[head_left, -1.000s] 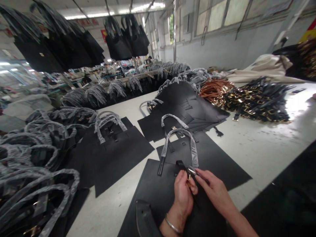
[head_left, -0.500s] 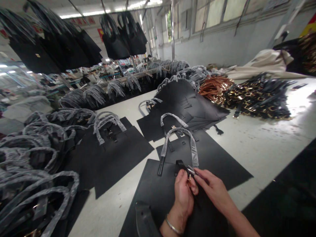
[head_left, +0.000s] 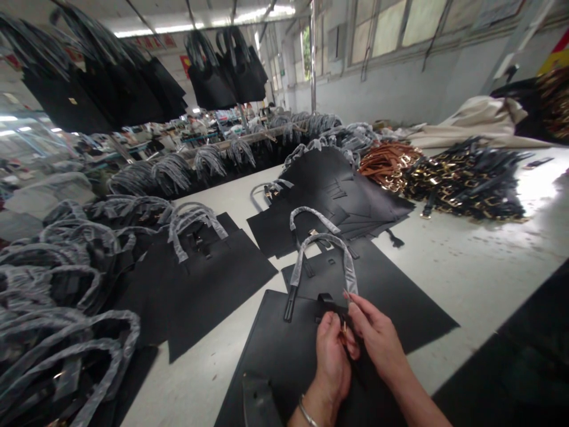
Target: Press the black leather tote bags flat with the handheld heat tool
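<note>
A black bag panel (head_left: 271, 350) lies on the table in front of me, its handle (head_left: 299, 261) wrapped in clear film. Over the panel, my left hand (head_left: 333, 356) is closed on a black strap (head_left: 326, 298) with a gold-coloured buckle (head_left: 345, 328). My right hand (head_left: 376, 332) is pinched just to its right, near the handle's lower right end, on a thin item that looks like metal, too small to name. A second black panel (head_left: 391, 284) lies behind. Another dark strap piece (head_left: 259, 400) rests at the lower left of the front panel.
More black panels (head_left: 222, 279) and a heap of film-wrapped handles (head_left: 57, 267) are at the left. Behind are stacked panels (head_left: 329, 190), brown straps (head_left: 386, 161) and black buckled straps (head_left: 475, 178) on the pale table (head_left: 480, 261). Black bags (head_left: 128, 89) hang above.
My right hand has changed its hold, its fingertips now higher and pointing up beside the handle. My left hand stays at the strap. The view has shifted slightly.
</note>
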`<state>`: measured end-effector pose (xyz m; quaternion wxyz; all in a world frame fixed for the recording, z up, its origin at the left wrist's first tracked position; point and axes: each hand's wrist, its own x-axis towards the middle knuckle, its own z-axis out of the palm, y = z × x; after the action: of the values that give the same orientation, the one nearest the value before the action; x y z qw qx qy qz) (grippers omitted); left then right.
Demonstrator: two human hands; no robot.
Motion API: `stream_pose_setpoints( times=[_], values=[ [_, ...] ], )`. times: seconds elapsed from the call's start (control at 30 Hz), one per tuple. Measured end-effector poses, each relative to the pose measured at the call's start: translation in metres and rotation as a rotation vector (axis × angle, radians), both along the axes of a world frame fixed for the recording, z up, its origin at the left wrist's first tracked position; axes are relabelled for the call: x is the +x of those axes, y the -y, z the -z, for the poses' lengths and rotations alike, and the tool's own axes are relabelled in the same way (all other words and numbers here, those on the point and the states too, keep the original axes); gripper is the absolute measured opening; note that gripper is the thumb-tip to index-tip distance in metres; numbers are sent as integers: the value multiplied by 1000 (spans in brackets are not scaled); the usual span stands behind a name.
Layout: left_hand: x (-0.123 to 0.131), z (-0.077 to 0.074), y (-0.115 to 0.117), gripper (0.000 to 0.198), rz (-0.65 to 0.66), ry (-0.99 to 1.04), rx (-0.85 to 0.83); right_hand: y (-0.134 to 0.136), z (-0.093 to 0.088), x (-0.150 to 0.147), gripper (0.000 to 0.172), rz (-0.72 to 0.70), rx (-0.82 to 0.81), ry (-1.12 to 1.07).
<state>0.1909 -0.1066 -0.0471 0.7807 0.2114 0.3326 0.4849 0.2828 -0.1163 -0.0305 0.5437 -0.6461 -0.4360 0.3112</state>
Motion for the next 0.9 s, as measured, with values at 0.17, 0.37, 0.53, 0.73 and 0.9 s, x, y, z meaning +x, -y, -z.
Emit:
stream_pose_setpoints(
  times=[0.17, 0.37, 0.53, 0.73, 0.9],
  values=[
    [1, 0, -1, 40, -37, -11, -7, 3, 2, 18, 36, -71, 2, 210],
    [4, -4, 2, 39, -65, -116, 94, 22, 9, 32, 34, -185, -6, 394],
    [2, -1, 4, 40, -59, -155, 128, 21, 12, 32, 35, -221, 19, 473],
    [1, 1, 4, 43, -68, -174, 130, 17, 11, 35, 33, -252, 38, 517],
    [1, -3, 4, 43, -62, -189, 128, 18, 7, 37, 32, -243, 21, 556]
  ],
)
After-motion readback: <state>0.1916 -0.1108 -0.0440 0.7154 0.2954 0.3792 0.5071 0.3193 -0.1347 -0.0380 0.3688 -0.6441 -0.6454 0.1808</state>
